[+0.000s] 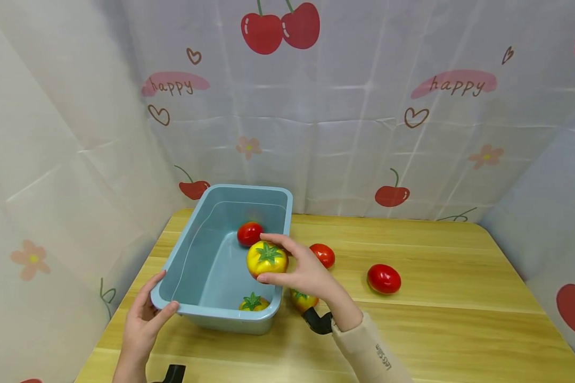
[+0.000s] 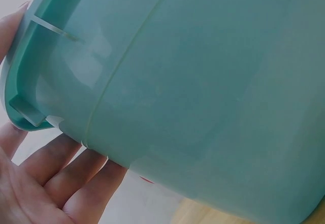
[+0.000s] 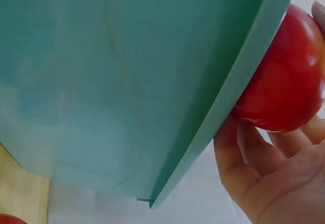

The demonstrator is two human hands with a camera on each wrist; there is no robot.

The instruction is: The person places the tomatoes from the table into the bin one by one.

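A yellow-and-red toy tomato [image 1: 267, 259] with a green leafy top is held between the thumb and fingers of my right hand [image 1: 299, 268], over the right rim of a blue plastic bin [image 1: 220, 310]. From the right wrist view, the tomato's glossy red underside [image 3: 287, 76] shows beside the rim. My left hand [image 1: 141, 324] grips the bin's near left corner, thumb at the rim and other fingers against the outer wall [image 2: 167, 82]. Inside the bin lie a red tomato [image 1: 250, 234] toward the back and a yellow leafy-topped tomato [image 1: 253, 303] by the near wall.
On the wooden table [image 1: 436, 330], right of the bin, are a red tomato [image 1: 384, 279], another red one [image 1: 323, 255] partly behind my right hand, and a yellow one [image 1: 303, 301] under my right wrist. A cherry-printed curtain [image 1: 345, 133] encloses the table's back and sides.
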